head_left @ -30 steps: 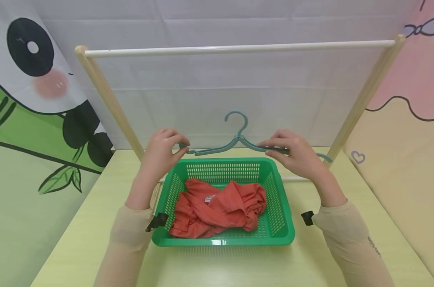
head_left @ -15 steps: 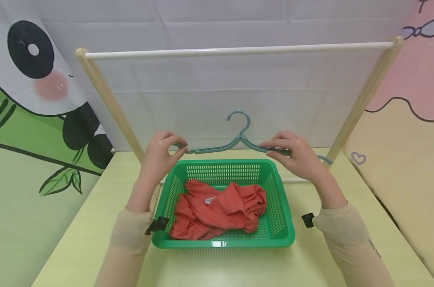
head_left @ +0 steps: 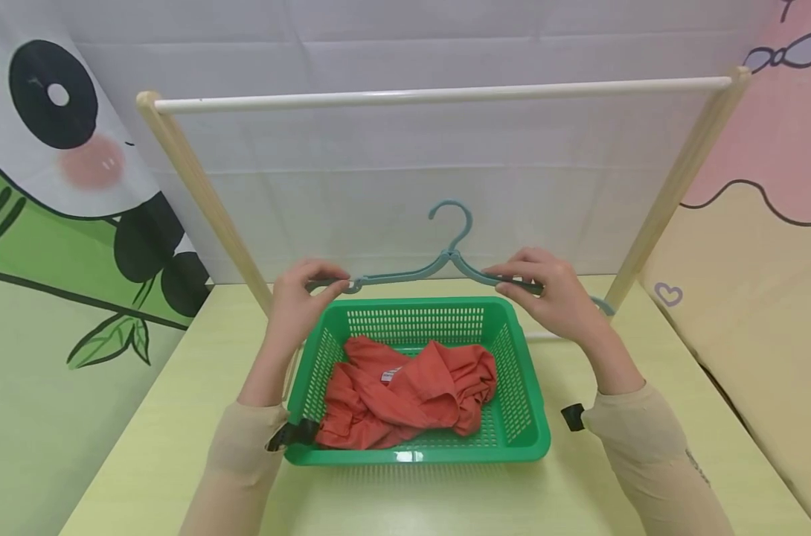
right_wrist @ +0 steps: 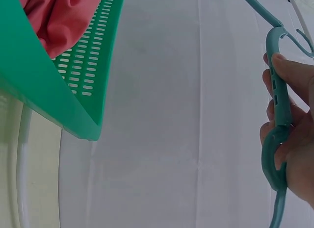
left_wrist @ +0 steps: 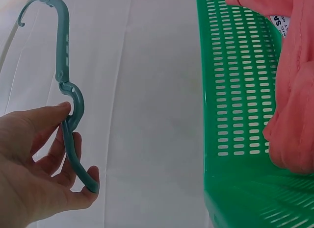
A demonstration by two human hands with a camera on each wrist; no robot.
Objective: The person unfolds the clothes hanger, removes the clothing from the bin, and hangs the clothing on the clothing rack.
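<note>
A teal folding plastic hanger [head_left: 405,277] is held level between both hands, its hook upward, above the back rim of a green basket [head_left: 415,455]. My left hand [head_left: 301,294] pinches the outer end of its left arm, and the left wrist view shows thumb and fingers around that thin end section [left_wrist: 73,157]. Midway along the opposite arm, my right hand [head_left: 542,283] grips it between thumb and fingers; the hanger's right end [head_left: 603,304] sticks out past the hand. Inside the basket lies a crumpled red garment [head_left: 405,394] with a white label [head_left: 390,374].
Behind the basket stands a rack with a white rail [head_left: 439,95] and wooden posts [head_left: 680,186]. The pale yellow table [head_left: 178,417] carries basket and rack. A white cloth [head_left: 412,164] hangs behind, with cartoon-printed walls at both sides.
My left hand has moved down slightly, bringing the hanger's left end lower. The hook has shifted a little rightward and up. The right hand keeps its hold; basket and garment stay put.
</note>
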